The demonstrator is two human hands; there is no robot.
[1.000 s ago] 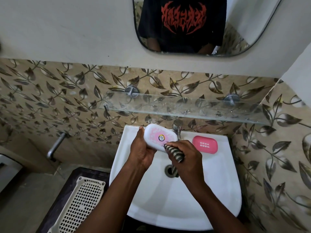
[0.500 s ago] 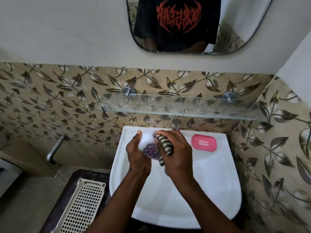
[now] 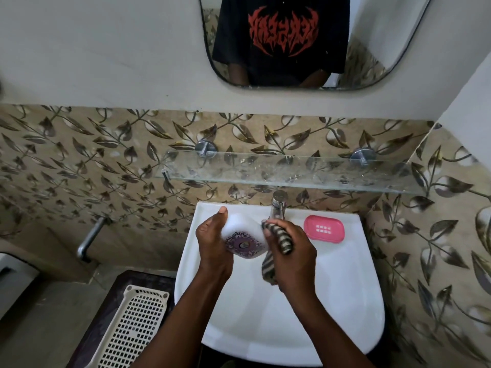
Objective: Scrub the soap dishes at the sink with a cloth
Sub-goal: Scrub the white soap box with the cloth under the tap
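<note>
My left hand [image 3: 214,244] holds a white soap dish [image 3: 245,236] with a purple patterned inside over the back left of the white sink [image 3: 332,301]. The dish is tilted, its purple face towards me. My right hand [image 3: 292,257] grips a brown-and-cream striped cloth [image 3: 279,243] and presses it against the dish's right edge; a tail of the cloth hangs below my fingers. A second, pink soap dish [image 3: 324,229] lies flat on the sink's rim at the back right, beside the tap [image 3: 278,204].
A glass shelf [image 3: 292,172] juts out from the leaf-patterned tiles just above the tap. A mirror [image 3: 305,41] hangs higher up. A white perforated plastic basket [image 3: 132,325] sits on a dark surface left of the sink. A metal pipe [image 3: 90,239] protrudes from the left wall.
The dish has been turned from its white outer side to its purple inside. My right hand with the cloth moved from below the dish up onto it, then to its right edge.
</note>
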